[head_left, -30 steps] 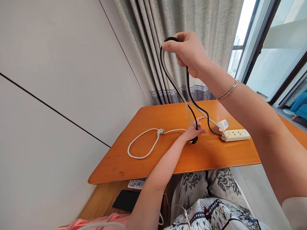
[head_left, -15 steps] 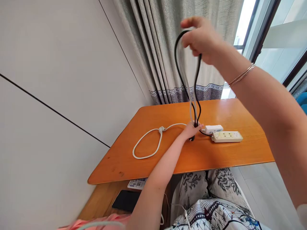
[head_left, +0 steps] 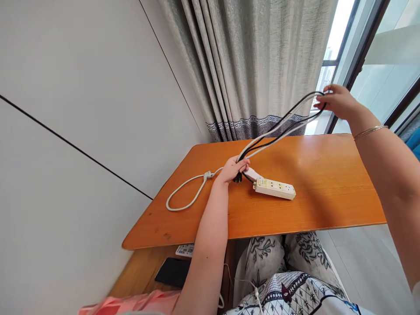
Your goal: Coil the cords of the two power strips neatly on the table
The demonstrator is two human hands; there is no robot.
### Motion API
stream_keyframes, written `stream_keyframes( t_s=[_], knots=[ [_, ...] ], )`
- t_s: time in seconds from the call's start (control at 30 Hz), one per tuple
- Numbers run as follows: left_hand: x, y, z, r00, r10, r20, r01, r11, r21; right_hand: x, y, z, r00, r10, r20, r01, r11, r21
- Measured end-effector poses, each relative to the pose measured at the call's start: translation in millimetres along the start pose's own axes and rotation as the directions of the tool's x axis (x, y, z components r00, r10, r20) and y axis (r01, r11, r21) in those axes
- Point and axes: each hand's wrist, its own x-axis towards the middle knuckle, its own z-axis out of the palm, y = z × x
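Observation:
My left hand (head_left: pixel 233 169) is closed around a bundle of black and white power cords just above the table, with a black plug (head_left: pixel 238 177) sticking out below the fingers. Up at the right, my right hand (head_left: pixel 336 101) pinches the far end of the looped black cord (head_left: pixel 297 107) and white cord (head_left: pixel 285 120), which stretch taut between both hands. A cream power strip (head_left: pixel 274 188) lies on the table, joined to the black cord. Behind it, a second white block (head_left: pixel 254 174) is partly hidden. The white cord's other loop (head_left: pixel 188 208) rests at left beside a white plug-like lump (head_left: pixel 208 175).
The orange wooden table (head_left: pixel 328 183) stands against a white wall panel (head_left: pixel 82 78). A grey curtain (head_left: pixel 262 65) and a window (head_left: pixel 331 48) are behind it. Below the front edge, a black phone (head_left: pixel 173 272) lies on a lower wooden surface near pink cloth (head_left: pixel 141 302).
My right hand has swung down and right, pulling the upright cord loops into a slant. My left hand, still gripping the cords, has shifted left, and the power strip and white loop have slid left too.

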Motion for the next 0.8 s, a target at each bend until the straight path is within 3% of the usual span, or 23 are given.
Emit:
stream_keyframes(
  t_s=[0.07,0.17,0.23,0.3,0.43,0.57,0.67,0.8],
  knots=[
    [-1,3,-6.7,0.999,0.018,-0.045,-0.021,0.998,-0.062,-8,41,1,0.995,-0.074,0.059,0.079,0.994,-0.075],
    [-3,5,-14.1,0.994,0.039,-0.101,-0.056,0.985,-0.162,-32,92,10,0.954,-0.292,0.066,0.299,0.919,-0.256],
    [-4,7,-15.7,0.993,0.027,-0.118,-0.053,0.973,-0.223,-51,115,17,0.921,-0.387,0.041,0.377,0.859,-0.346],
    [-5,8,-15.0,0.991,-0.004,-0.13,-0.031,0.964,-0.266,-67,131,22,0.896,-0.434,0.095,0.429,0.79,-0.438],
    [-6,15,-10.6,0.98,-0.071,-0.185,0.006,0.945,-0.327,-91,153,23,0.868,-0.337,0.365,0.496,0.633,-0.595],
    [-3,22,-7.1,0.951,-0.146,-0.271,0.019,0.906,-0.422,-109,170,22,0.791,-0.226,0.569,0.594,0.505,-0.625],
    [0,23,-7.1,0.936,-0.188,-0.296,0.024,0.878,-0.479,-123,179,32,0.765,-0.232,0.601,0.625,0.493,-0.605],
    [1,22,-9.8,0.942,-0.174,-0.288,0.015,0.877,-0.479,-137,187,59,0.787,-0.247,0.566,0.598,0.534,-0.598]
  ],
)
